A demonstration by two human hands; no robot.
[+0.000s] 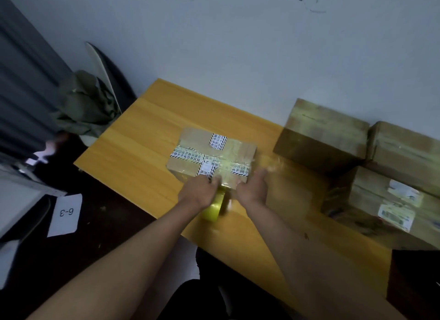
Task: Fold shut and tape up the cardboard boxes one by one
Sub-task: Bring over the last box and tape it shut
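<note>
**Both hands at the near edge of a taped box**

The cardboard box (212, 155) lies mid-table (133, 138). The left hand (198, 191), at its 6 o'clock edge, grips the yellow tape roll (214, 206). The right hand (252, 187), at 5 o'clock, touches the edge; its finger pose is too blurred to tell. Stacked boxes (326, 134) sit at 3 o'clock.

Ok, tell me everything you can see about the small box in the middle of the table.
The small box is brown cardboard, lying flat and closed on the yellow wooden table. White printed tape with black hatched edges crosses its top, under glossy clear tape. The left hand and the right hand meet its near edge; their exact grip is blurred. A yellowish tape roll sits just below, between the hands.
</note>
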